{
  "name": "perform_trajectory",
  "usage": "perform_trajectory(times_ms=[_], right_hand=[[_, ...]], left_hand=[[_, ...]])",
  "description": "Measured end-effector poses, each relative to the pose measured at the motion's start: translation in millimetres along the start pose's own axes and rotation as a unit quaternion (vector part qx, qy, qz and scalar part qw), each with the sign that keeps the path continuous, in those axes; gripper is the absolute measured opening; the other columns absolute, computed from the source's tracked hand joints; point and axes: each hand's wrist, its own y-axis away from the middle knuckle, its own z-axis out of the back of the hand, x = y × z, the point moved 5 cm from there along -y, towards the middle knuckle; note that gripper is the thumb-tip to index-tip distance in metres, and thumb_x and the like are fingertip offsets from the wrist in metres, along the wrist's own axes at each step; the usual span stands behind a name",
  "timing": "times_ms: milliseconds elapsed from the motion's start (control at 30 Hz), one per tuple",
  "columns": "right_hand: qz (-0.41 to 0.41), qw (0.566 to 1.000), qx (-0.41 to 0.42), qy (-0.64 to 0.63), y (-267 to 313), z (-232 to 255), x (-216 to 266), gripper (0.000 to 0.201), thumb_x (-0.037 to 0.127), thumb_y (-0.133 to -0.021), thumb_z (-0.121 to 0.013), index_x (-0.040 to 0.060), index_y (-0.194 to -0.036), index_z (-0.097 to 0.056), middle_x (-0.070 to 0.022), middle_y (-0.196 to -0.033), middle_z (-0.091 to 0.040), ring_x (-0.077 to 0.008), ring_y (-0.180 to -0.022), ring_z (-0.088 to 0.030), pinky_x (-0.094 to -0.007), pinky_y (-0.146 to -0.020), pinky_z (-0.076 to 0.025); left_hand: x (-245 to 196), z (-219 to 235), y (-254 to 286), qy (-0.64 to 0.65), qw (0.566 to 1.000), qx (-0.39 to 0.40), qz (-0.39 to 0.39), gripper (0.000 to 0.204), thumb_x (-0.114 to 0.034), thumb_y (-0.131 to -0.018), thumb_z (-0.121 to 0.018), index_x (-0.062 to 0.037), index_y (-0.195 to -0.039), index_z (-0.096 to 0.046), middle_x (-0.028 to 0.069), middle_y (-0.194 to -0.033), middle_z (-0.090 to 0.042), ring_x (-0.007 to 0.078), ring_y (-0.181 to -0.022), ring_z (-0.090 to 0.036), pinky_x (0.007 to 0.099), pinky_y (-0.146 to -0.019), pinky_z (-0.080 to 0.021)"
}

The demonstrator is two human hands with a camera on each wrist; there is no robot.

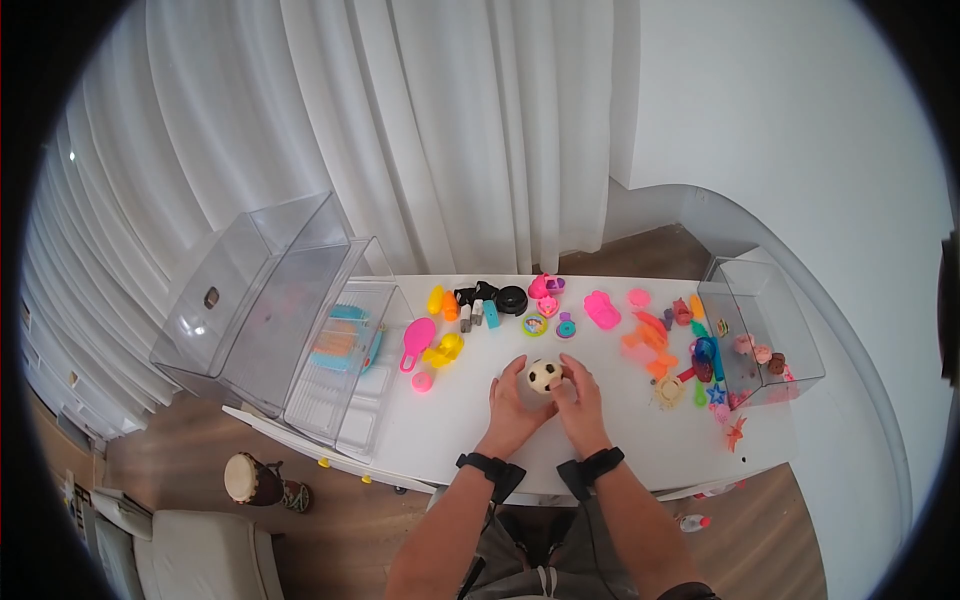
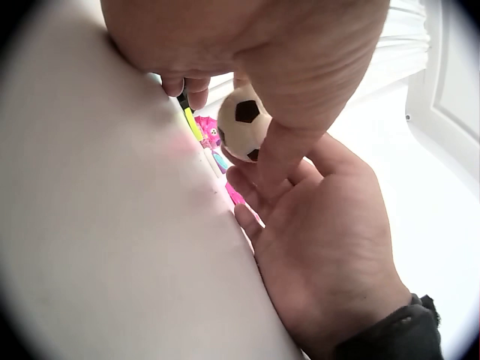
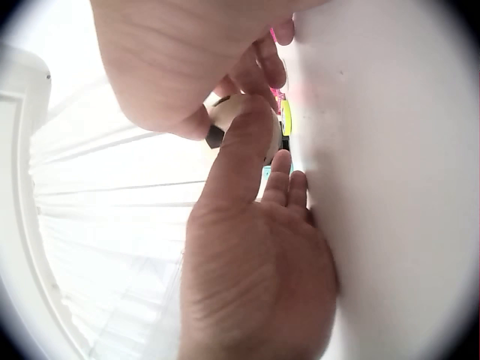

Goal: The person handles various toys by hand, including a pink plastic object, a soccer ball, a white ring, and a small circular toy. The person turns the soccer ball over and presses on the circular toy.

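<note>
A small black-and-white toy soccer ball (image 1: 545,375) is held between both hands, close over the front middle of the white table (image 1: 450,440). My left hand (image 1: 513,408) grips it from the left, and my right hand (image 1: 582,405) from the right, its thumb against the ball's near side. In the left wrist view, the ball (image 2: 244,124) shows its dark patches between thumb and fingers. Fingers and thumbs cover much of the ball (image 3: 271,135) in the right wrist view. Beyond the hands lie a green-rimmed round toy (image 1: 535,325) and a small blue-and-pink toy (image 1: 566,326).
At the left stands a clear lidded box (image 1: 290,300) with a blue item inside. Pink paddle (image 1: 418,340), yellow toy (image 1: 445,350) and black round piece (image 1: 512,300) lie left of centre. Toward the clear bin (image 1: 770,340) at right, several colourful toys are scattered, including an orange starfish (image 1: 736,434).
</note>
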Motion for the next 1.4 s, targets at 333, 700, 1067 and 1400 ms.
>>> perform_trajectory(times_ms=[333,700,1067,1400], right_hand=[[0.066,0.982,0.038,0.172,2,-3,17,0.056,0.030,-0.096,-0.072,0.0019,-0.143,-0.060,-0.0179,-0.124,-0.071,-0.0357,-0.115,-0.065,-0.0486,-0.104,-0.048],[0.005,0.998,0.002,0.070,0,2,12,0.053,0.042,-0.103,-0.065,0.0008,-0.137,-0.064,-0.0179,-0.124,-0.072,-0.0380,-0.121,-0.063,-0.0487,-0.105,-0.048],[0.001,0.997,-0.005,0.071,1,4,12,0.050,0.038,-0.104,-0.061,0.0006,-0.137,-0.063,-0.0168,-0.122,-0.072,-0.0386,-0.117,-0.063,-0.0508,-0.105,-0.046],[0.067,0.989,0.002,0.135,2,1,23,0.046,0.033,-0.099,-0.067,0.0032,-0.134,-0.065,-0.0130,-0.113,-0.075,-0.0353,-0.114,-0.065,-0.0503,-0.103,-0.047]], left_hand=[[18,-6,-1,-0.071,0.997,0.006,-0.038,0.076,-0.027,-0.077,-0.092,-0.0086,-0.140,-0.054,0.0168,-0.146,-0.059,0.0350,-0.142,-0.053,0.0585,-0.124,-0.027],[9,-4,-2,-0.092,0.995,0.009,-0.047,0.072,-0.024,-0.076,-0.093,-0.0085,-0.136,-0.056,0.0168,-0.143,-0.063,0.0348,-0.140,-0.056,0.0552,-0.120,-0.032],[12,-5,0,-0.071,0.996,-0.002,-0.049,0.075,-0.031,-0.073,-0.094,-0.0104,-0.136,-0.057,0.0123,-0.142,-0.060,0.0328,-0.141,-0.054,0.0600,-0.123,-0.027],[14,-7,-2,-0.068,0.997,0.013,-0.035,0.074,-0.033,-0.074,-0.093,-0.0104,-0.134,-0.058,0.0128,-0.142,-0.059,0.0335,-0.140,-0.054,0.0609,-0.122,-0.028]])
